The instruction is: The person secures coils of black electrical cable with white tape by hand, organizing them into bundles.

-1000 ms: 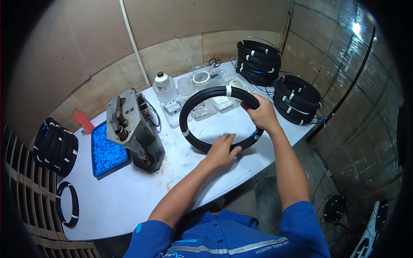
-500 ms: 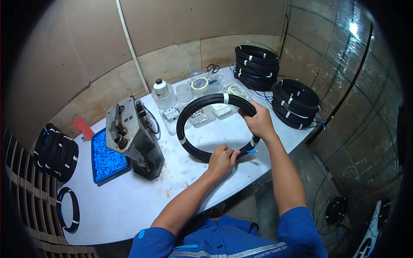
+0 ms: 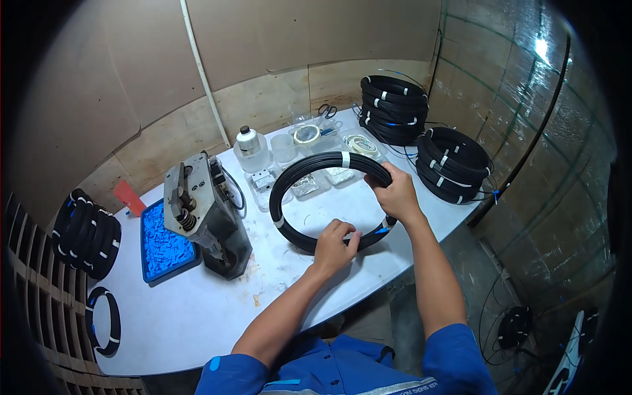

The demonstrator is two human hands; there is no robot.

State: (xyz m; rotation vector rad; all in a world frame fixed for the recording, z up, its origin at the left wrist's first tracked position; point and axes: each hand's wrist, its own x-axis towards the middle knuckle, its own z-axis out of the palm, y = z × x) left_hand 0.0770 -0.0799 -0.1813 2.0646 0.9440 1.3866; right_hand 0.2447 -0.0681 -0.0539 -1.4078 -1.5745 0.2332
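The right hand (image 3: 395, 194) has its grip closed on the right side of a round black cable coil (image 3: 289, 176), bound with white tape bands. The left hand (image 3: 334, 245) pinches the coil's lower arc, just beside a small blue tip (image 3: 381, 230). The coil stands tilted on the smooth white counter (image 3: 197, 309). Left of both grips sits a grey metal press (image 3: 204, 214).

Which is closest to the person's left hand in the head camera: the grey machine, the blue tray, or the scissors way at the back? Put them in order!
Measured from the left hand:
1. Grey machine, nearest, on the table to the hand's left.
2. Blue tray, just beyond the machine, farther left.
3. Scissors, farthest, at the table's back edge by the wall.
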